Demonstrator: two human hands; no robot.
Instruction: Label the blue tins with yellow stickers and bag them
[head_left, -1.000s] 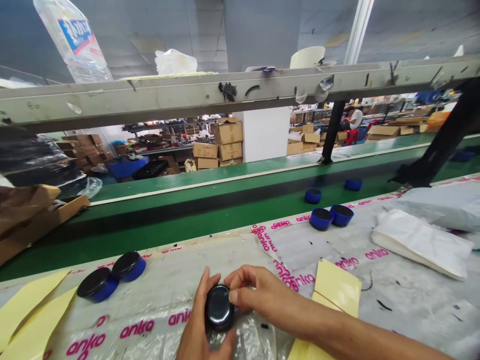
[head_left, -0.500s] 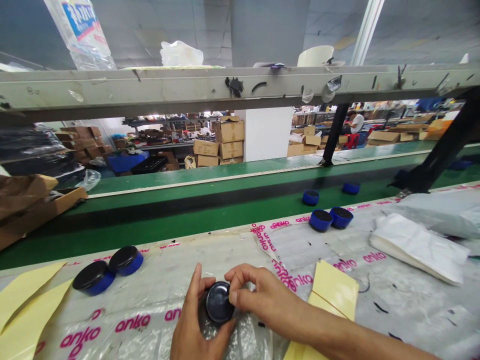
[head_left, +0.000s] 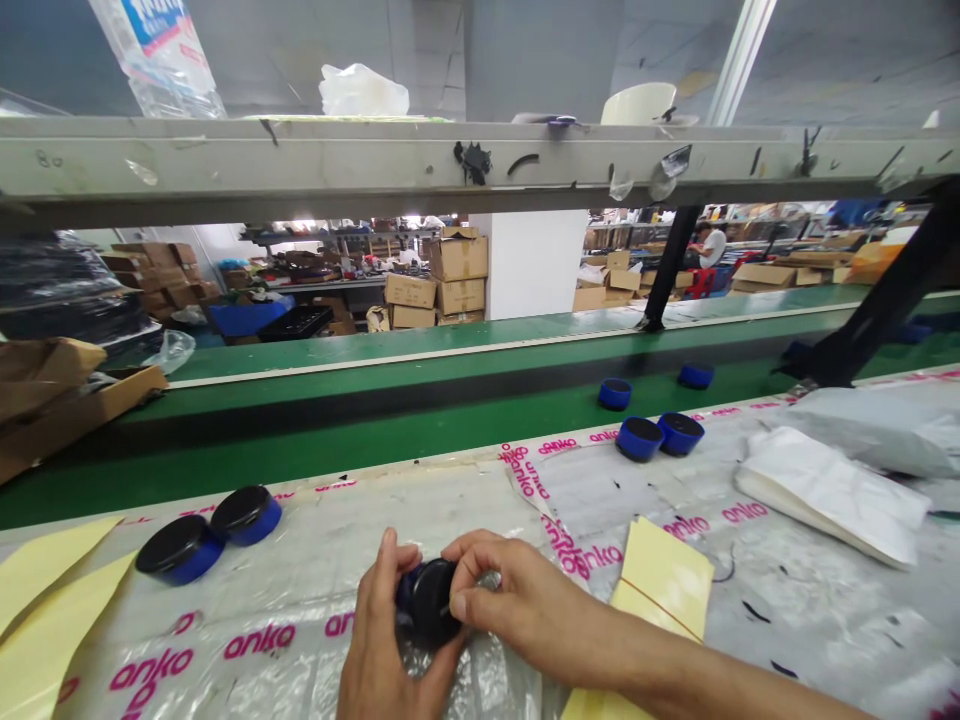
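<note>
Head camera looks down across a long counter (head_left: 817, 610) covered in plastic sheeting printed with pink "anko" lettering. At the near edge, just left of centre, the left hand (head_left: 379, 640) and the right hand (head_left: 517, 600) grip a round puck (head_left: 427, 602) with a glossy black face and a blue rim. The left hand cups it from the left and below, its fingers (head_left: 384, 570) pressed together and upright against the rim. The right hand comes in from the right and pinches the puck between thumb and curled fingers. The puck sits tilted between both hands, over crumpled clear plastic (head_left: 480, 680).

Two matching black-and-blue pucks (head_left: 180, 550) lie side by side, touching, near the far left of the counter, and another touching pair (head_left: 660, 436) sits by its far edge. Two more pucks (head_left: 615, 393) stand on the green conveyor belt (head_left: 375, 425) beyond. Pale yellow paper sheets (head_left: 664, 578) lie just right of the right hand, with others (head_left: 52, 590) at the left edge. White pouches (head_left: 832, 495) rest at the right. Past the belt stand stacked cardboard cartons (head_left: 457, 275), and a co-worker in a white shirt (head_left: 712, 246) sits far off.
</note>
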